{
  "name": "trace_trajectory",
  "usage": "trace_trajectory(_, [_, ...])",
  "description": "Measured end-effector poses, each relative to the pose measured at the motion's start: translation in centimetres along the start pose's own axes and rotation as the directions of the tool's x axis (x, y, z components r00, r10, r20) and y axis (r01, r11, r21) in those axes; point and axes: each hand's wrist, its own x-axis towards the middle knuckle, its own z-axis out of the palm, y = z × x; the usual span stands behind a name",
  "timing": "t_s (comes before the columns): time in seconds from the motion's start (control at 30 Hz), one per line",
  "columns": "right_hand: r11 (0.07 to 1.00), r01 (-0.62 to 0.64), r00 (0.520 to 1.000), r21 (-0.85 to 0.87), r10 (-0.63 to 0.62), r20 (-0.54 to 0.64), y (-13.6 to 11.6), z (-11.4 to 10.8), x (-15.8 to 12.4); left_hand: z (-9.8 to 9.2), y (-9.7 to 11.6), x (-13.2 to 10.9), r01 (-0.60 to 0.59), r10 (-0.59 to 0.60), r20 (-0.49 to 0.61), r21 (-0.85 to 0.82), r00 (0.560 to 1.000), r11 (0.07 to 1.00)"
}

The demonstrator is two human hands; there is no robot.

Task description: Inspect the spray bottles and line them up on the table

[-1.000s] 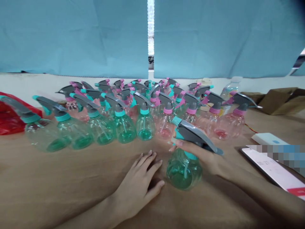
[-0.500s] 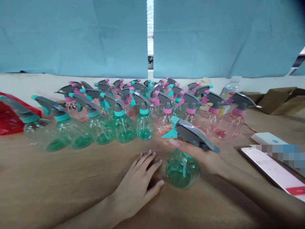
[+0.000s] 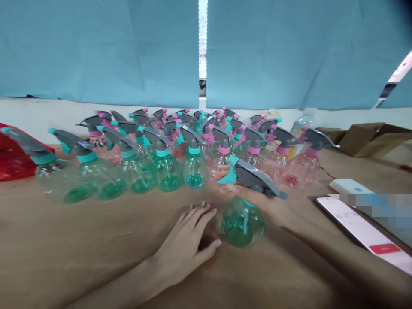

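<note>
A green transparent spray bottle (image 3: 243, 227) with a grey and turquoise trigger head stands upright or nearly so at the front. Around its neck, just under the trigger, my right hand (image 3: 257, 198) is closed, the thumb on the near side and the fingers partly hidden behind. Whether the bottle's base touches the table is hard to tell. My left hand (image 3: 185, 236) lies palm down on the wooden table (image 3: 106, 244), fingers stretched out, left of the bottle and apart from it.
Behind the hands stand several rows of spray bottles, green ones (image 3: 167, 171) at front left and pink ones (image 3: 301, 169) at right. A red plastic bag (image 3: 19, 161) lies far left. On the right are a phone (image 3: 363, 227), a white box (image 3: 350, 186) and an opened cardboard box (image 3: 370, 139).
The view has shifted slightly, so things at the right appear further left. My right hand keeps its hold on the spray bottle. My left hand's fingers have drawn slightly closer together.
</note>
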Motion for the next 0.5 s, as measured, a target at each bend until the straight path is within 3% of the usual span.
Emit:
trace_trajectory(0.13, [0.999, -0.017, 1.000, 0.032, 0.018, -0.011, -0.1, 1.2, 0.1, -0.6, 0.7, -0.6, 0.043, -0.055, -0.060, -0.186, 0.997, 0.982])
trace_trajectory(0.23, [0.998, -0.021, 1.000, 0.050, 0.021, 0.004, -0.6, 3.5, 0.5, -1.5, 1.2, -1.5, 0.061, -0.086, -0.097, -0.234, 0.992, 0.970])
trace_trajectory(0.37, [0.999, 0.026, 0.999, -0.026, -0.025, 0.044, -1.9, 8.4, 1.4, -3.3, 0.6, -4.2, 0.131, -0.175, -0.173, -0.238, 0.969, 0.962])
trace_trajectory(0.5, [0.998, 0.054, 0.990, -0.033, -0.049, 0.135, -2.8, 14.4, 2.9, -5.0, -1.2, -8.2, 0.248, -0.306, -0.226, -0.251, 0.925, 0.936])
